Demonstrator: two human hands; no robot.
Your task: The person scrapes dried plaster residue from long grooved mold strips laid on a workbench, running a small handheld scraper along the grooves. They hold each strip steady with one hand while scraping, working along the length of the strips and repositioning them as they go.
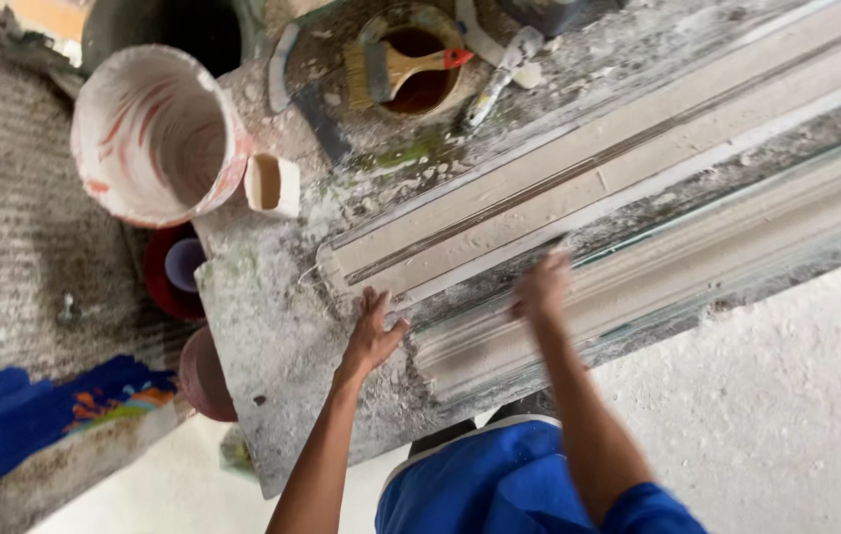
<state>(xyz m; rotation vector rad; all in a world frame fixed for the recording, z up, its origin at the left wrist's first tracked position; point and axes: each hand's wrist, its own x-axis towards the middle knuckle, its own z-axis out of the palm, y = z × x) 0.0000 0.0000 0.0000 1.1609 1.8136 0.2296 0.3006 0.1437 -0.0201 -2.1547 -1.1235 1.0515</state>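
1. The left hand lies flat, fingers spread, on the dusty table, its fingertips touching the near end of the upper plaster moulding. It grips nothing.
2. The right hand is motion-blurred over the lower plaster moulding; it seems to rest on the moulding's top edge, but how far it is open, and whether it grips, I cannot tell.
3. The two long mouldings run side by side from the hands away toward the upper right. The lower one's end sits between the two hands, just right of the left hand.
4. Well beyond the left hand, at the table's far-left edge, a plaster-caked bucket lies tilted with its mouth showing, a small white cup just beside it.
5. Farther back a brush with a wooden handle and red tip lies across a round container.
6. The person wears blue clothing.
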